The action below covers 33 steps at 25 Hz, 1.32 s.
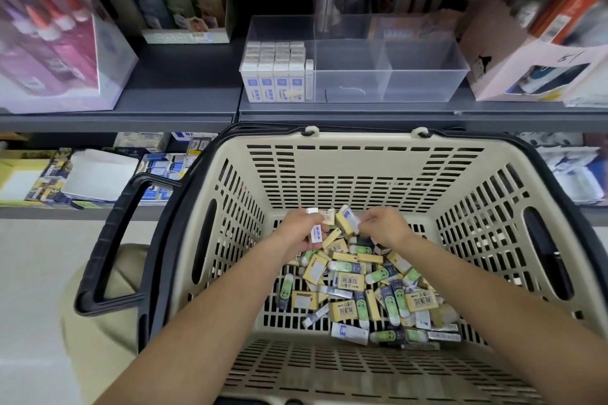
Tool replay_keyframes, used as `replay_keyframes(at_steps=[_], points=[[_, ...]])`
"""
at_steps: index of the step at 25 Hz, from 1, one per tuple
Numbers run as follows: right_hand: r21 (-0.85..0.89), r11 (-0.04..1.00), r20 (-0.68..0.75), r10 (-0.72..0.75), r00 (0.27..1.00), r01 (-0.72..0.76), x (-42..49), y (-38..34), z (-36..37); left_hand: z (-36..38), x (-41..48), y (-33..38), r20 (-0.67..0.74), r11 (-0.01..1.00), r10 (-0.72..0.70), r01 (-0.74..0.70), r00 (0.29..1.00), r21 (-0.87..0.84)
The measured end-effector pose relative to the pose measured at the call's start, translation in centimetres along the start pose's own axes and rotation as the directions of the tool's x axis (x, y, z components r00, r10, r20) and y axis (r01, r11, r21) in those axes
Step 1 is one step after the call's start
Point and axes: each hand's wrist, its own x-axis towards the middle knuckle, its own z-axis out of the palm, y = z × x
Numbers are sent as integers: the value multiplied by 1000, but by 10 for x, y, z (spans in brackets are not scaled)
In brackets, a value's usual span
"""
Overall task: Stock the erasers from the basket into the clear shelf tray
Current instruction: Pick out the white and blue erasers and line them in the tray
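Note:
A beige slotted basket [362, 194] with black handles fills the lower middle and holds several loose erasers [355, 283] in white, yellow and green sleeves. Both hands are down inside it at the far end of the pile. My left hand [301, 232] grips white erasers [316, 233]. My right hand [383, 227] pinches a white and blue eraser [350, 219] at its end. On the grey shelf above stands the clear shelf tray [424, 76]; its left compartment holds rows of upright white erasers [276, 72], the middle and right compartments hold nothing.
A pink box of glue bottles [56, 49] stands on the shelf at left, and a pale carton [526, 69] at right beside the tray. The grey shelf edge [329, 117] runs just above the basket rim. A lower shelf holds stationery boxes [98, 174].

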Motion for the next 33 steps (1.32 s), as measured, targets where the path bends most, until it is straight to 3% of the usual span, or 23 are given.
replay_keyframes(at_steps=[4,7,10,13,17,19,22,27,30,33], points=[[310,951,228,-83,970,9,-20,-15,-7,5,-7,1,147,994,13,3,989,-108],[331,942,286,-151,946,51,-29,-21,-12,3,-10,2,166,989,72,-49,984,-141],[49,989,338,-149,929,141,-37,-12,-27,-1,-8,5,113,990,40,-24,993,-143],[-351,906,560,-1,829,238,-53,13,-28,-3,-7,6,160,995,10,6,987,-99],[-410,817,680,-23,733,405,-77,26,9,-1,-12,6,231,999,-13,20,973,-30],[-481,708,727,-8,687,517,-82,27,24,1,-16,6,258,1000,-19,19,966,5],[-588,554,709,5,705,589,-88,27,29,1,-21,7,266,998,-21,6,964,60],[-738,397,576,-50,816,546,-99,27,50,-1,-27,9,306,997,-34,9,951,83],[-693,469,594,-59,803,547,-96,26,55,-3,-30,10,338,996,-29,1,941,84],[-519,723,649,-14,760,456,-92,23,46,-4,-32,14,344,994,-27,-11,939,109]])
